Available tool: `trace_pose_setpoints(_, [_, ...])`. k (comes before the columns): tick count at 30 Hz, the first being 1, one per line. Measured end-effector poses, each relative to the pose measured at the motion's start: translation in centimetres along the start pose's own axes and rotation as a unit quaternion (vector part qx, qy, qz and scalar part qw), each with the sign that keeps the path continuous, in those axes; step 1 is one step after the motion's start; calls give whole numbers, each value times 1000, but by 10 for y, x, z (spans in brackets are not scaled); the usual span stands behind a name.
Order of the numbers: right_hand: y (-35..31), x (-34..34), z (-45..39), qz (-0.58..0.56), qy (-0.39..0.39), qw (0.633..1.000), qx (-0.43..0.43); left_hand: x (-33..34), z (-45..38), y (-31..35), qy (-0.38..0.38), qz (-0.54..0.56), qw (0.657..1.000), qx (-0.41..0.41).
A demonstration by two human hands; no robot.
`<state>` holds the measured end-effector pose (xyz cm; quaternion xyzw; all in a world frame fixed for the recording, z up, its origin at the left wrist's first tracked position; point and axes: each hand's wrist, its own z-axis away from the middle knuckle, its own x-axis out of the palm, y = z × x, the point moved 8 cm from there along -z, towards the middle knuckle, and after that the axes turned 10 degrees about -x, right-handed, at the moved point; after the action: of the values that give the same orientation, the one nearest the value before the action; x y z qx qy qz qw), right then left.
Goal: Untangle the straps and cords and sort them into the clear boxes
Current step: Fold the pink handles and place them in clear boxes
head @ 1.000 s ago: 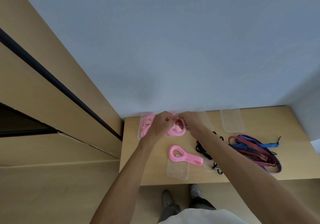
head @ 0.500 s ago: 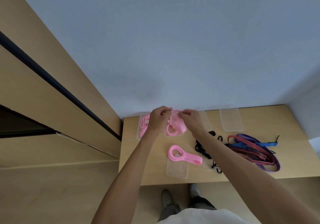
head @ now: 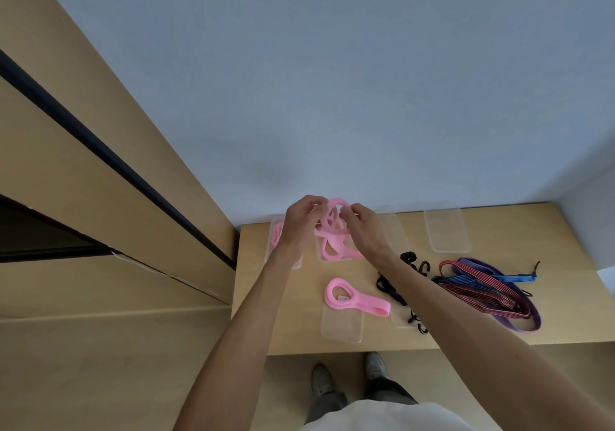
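Pink straps [head: 334,231] up in the air at the back of the tabletop [head: 499,330], both hands on them! Left hand [head: 301,222] has its fingers curled in, pinching the tangle from the left; right hand [head: 361,227] pinches it from the right, fingers bent round a loop. The bundle hangs down into a clear box [head: 321,254] just below. Count the boxes: five that I can make out. One far left [head: 274,231], partly behind the left wrist, with pink inside; the one under the tangle; an empty one at the back right [head: 447,227]; one at the front edge [head: 342,329] with a single folded pink strap [head: 352,300] lying across its far end; and one [head: 399,322] under the black cords [head: 392,289], mostly hidden by the right forearm. Right of those, a heap of red, blue and purple striped straps [head: 489,289] sits loose on the wood, their number impossible to tell.
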<state>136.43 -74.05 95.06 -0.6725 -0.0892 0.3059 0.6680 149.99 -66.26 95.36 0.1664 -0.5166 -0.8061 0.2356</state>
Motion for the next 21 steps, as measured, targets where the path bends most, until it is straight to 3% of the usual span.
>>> trace_pose_setpoints(6, [-12,0,3,43,-9,996,-78,9,9,2,-24,8,1000,10])
trace_pose_setpoints(15, [-10,-2,4,31,19,994,-105,20,19,27,-26,17,998,56])
trace_pose_setpoints(21, [-10,4,12,-120,-58,991,-34,29,24,42,-77,159,984,28])
